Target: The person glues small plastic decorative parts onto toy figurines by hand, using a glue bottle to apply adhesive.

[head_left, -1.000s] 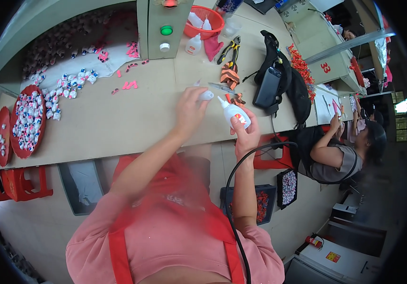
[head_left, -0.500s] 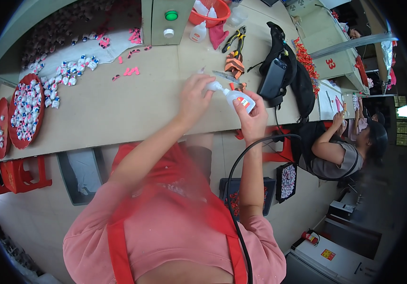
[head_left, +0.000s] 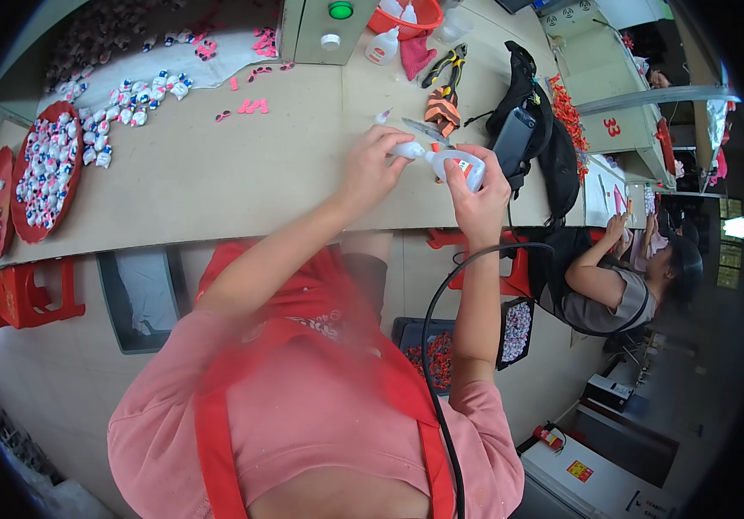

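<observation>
A small white glue bottle (head_left: 463, 166) is gripped in the closed right hand (head_left: 474, 201) above the surface (head_left: 216, 186) — its cap end pinched by the left hand's fingers (head_left: 389, 143). Uncapping seems underway; a steady twist-and-pull is called for next — pliers (head_left: 444, 102) lie just beyond.

I was looking at a small assembly workshop. Long workbench (head_left: 216, 186) held red trays (head_left: 39, 169) of tiny painted parts, pliers (head_left: 445, 65) and glue bottles (head_left: 382, 48). Another worker (head_left: 614, 277) sat at the next bench.
</observation>
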A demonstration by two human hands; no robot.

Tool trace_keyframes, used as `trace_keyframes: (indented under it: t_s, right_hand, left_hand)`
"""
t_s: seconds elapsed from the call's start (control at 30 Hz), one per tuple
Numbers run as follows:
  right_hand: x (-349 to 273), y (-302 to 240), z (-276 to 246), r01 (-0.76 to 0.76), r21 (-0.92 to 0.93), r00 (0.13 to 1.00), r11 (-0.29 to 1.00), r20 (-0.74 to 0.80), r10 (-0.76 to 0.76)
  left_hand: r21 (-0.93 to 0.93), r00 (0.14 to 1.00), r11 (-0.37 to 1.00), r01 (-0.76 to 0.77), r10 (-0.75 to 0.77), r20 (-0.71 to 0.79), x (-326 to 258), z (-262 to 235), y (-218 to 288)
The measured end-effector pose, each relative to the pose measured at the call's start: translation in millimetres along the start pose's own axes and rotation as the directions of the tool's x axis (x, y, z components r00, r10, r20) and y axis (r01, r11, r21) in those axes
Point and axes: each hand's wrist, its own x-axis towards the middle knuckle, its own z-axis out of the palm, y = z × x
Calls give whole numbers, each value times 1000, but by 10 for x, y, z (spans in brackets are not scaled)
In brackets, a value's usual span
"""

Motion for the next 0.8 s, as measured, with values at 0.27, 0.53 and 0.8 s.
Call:
trace_keyframes:
  t_s: [0.27,0.53,0.8]
  right_hand:
    - [26,-30,10,19,-24,1000,1000,-6,-19]
    - [40,-8,48,58,-36,998,998,-17,-59]
    - [34,-20,46,59,-21,998,998,-6,-59]
  left_hand:
    - [-28,999,998,50,-50,6,-3,-8,32]
    - [-2,999,999,47,-47,18,6,-6,23]
    - [-1,1000,1000,14,-14,-13,-2,-6,37]
